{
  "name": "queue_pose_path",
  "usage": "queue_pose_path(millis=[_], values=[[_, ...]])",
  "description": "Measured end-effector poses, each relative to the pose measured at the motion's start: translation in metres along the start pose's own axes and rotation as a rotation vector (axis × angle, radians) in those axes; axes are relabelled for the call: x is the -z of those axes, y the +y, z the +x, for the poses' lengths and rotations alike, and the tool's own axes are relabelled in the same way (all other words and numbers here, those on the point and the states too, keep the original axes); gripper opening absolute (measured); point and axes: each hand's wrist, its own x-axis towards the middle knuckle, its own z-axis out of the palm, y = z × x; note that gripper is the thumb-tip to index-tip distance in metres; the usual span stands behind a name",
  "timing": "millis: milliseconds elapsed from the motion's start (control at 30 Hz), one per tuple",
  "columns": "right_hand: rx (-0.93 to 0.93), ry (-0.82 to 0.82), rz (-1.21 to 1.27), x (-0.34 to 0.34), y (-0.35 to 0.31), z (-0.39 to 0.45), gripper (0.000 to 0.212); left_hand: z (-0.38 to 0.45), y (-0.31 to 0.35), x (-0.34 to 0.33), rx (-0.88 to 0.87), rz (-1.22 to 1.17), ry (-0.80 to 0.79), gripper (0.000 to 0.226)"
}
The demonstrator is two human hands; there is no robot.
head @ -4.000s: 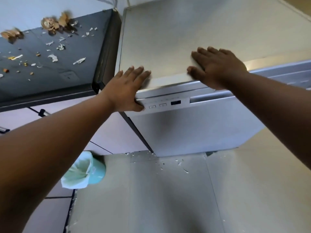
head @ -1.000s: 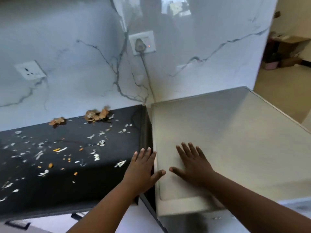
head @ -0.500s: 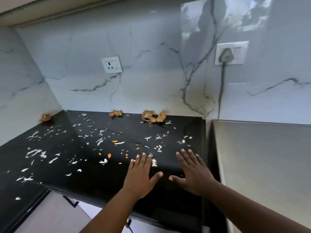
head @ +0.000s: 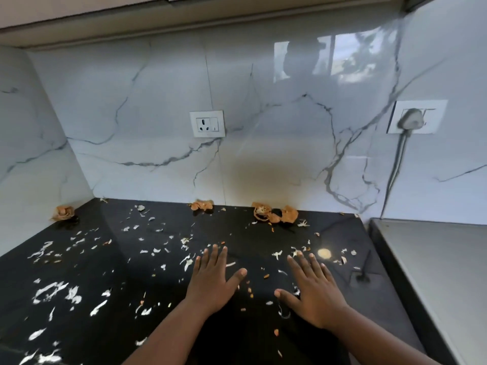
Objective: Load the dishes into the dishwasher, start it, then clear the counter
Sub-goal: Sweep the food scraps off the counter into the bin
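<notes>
Since the frame half a second back, both hands have spread further apart over the counter point(head: 87, 259), and the view has shifted left, so that only a strip of the dishwasher top point(head: 437, 272) shows at the right edge.

Hands: two. The left hand point(head: 210, 283) and the right hand point(head: 315, 293) are held palm down over the counter's front centre, well apart from each other. All fingers are straight and spread, released, grasping nothing. Whether the palms touch the surface cannot be told.

Counter: one black glossy slab, meeting the dishwasher top at its right end. White scraps point(head: 52, 292) and small orange bits point(head: 249, 289) lie scattered across it, too many to count. Brown peel clumps: three along the back edge, at left point(head: 62, 212), centre point(head: 201, 204) and right point(head: 275, 213).

Wall: marble backsplash point(head: 131, 101) with two sockets. The middle socket point(head: 207, 124) is unused; the right socket point(head: 417, 116) carries one plug point(head: 409, 119), whose cable point(head: 395, 169) drops behind the dishwasher.

No container is in view.
</notes>
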Motion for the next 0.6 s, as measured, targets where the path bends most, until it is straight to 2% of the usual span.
queue_pose_path(millis=[300,467,600], values=[[-0.107,0.045,0.024,0.014,-0.007,0.129,0.08,0.07,-0.046,-0.005,0.044,0.019,-0.033,0.113],[-0.177,0.027,0.075,0.011,-0.001,0.209,0.073,0.116,-0.071,0.0,0.083,0.118,-0.056,0.11],[-0.186,-0.015,0.057,0.006,-0.001,0.259,0.07,0.168,-0.087,0.002,0.119,0.128,-0.039,0.119]])
